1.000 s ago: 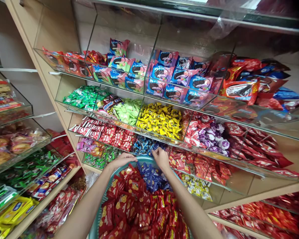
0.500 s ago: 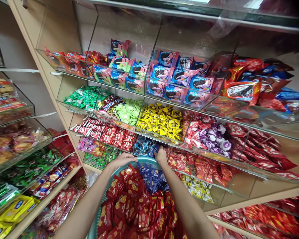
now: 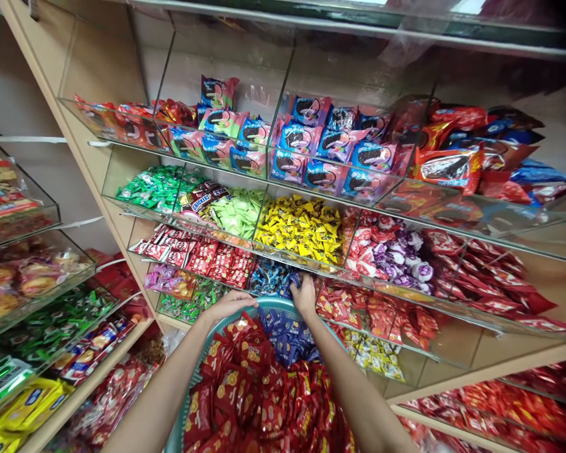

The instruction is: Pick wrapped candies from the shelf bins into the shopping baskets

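A teal basket (image 3: 188, 402) is full of red candy packets (image 3: 245, 402), with dark blue packets (image 3: 287, 336) at its far side. My left hand (image 3: 229, 306) grips the basket's far-left rim, fingers bent over the edge. Beyond the rim, my right hand (image 3: 304, 294) reaches to the compartment of blue candies (image 3: 270, 277); its fingers are curled round dark blue packets at that compartment's right side. The fingertips are partly hidden by the packets and shelf edge.
Clear shelf fronts (image 3: 311, 267) run just above my hands. Yellow candies (image 3: 299, 229) and red packets (image 3: 344, 302) lie in nearby compartments. A wooden upright (image 3: 82, 170) and side shelves stand on the left.
The view has shifted slightly, so the upper shelves sit further left. My left hand stays on the rim, and my right hand remains at the blue compartment, its fingers slightly moved.
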Motion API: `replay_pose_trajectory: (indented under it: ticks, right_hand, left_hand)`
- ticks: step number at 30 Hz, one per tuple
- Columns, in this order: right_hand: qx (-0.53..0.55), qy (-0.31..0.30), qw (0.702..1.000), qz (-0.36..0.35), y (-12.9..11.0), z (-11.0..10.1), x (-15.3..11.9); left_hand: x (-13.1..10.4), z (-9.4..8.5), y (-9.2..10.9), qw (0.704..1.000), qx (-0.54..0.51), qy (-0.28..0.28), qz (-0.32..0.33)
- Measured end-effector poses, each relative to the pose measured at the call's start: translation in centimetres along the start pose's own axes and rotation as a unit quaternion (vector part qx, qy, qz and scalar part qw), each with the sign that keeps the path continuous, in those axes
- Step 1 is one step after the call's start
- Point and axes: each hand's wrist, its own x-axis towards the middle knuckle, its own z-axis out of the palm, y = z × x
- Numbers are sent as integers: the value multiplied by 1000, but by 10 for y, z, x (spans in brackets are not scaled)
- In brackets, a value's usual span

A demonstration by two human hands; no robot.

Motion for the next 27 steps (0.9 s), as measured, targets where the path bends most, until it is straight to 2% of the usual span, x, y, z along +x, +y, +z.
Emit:
replay_pose_trajectory:
  ticks: [3, 5, 7, 11, 13, 14, 16, 18, 21, 24, 25, 27]
  right_hand:
    - [142, 19, 990, -1, -6, -7, -11]
    - [273, -5, 961, 48, -13, -15, -24]
    - [409, -67, 901, 127, -22, -27, -39]
    - [588, -204, 738, 261, -36, -51, -65]
    - [620, -243, 687, 289, -39, -58, -73]
    - [625, -251, 677, 296, -39, -60, -76]
    - [614, -251, 687, 297, -37, -61, -81]
    - [582, -248, 720, 285, -32, -61, -84]
    - [499, -241, 797, 242, -23, -59, -86]
    - [389, -199, 885, 158, -13, -57, -86]
    - [354, -188, 908, 127, -11, -56, -85]
    - [297, -182, 934, 83, -8, -54, -85]
  left_hand:
    - [0, 0, 1, 1000, -1, 0, -1]
    - [0, 0, 0, 1000, 2, 1, 0]
    - [0, 0, -2, 1000, 5, 2, -3]
    - [1, 0, -6, 1000, -3, 1, -14]
    - [2, 0, -7, 1000, -7, 0, -15]
    - [2, 0, -7, 1000, -7, -1, -15]
    - [2, 0, -8, 1000, -6, 1, -16]
    - [2, 0, -7, 1000, -4, 1, -14]
    - [1, 0, -7, 1000, -3, -2, -12]
    - [1, 0, -7, 1000, 5, 0, -13]
    - [1, 1, -7, 1000, 9, 3, -14]
    - [1, 1, -6, 1000, 12, 6, -16]
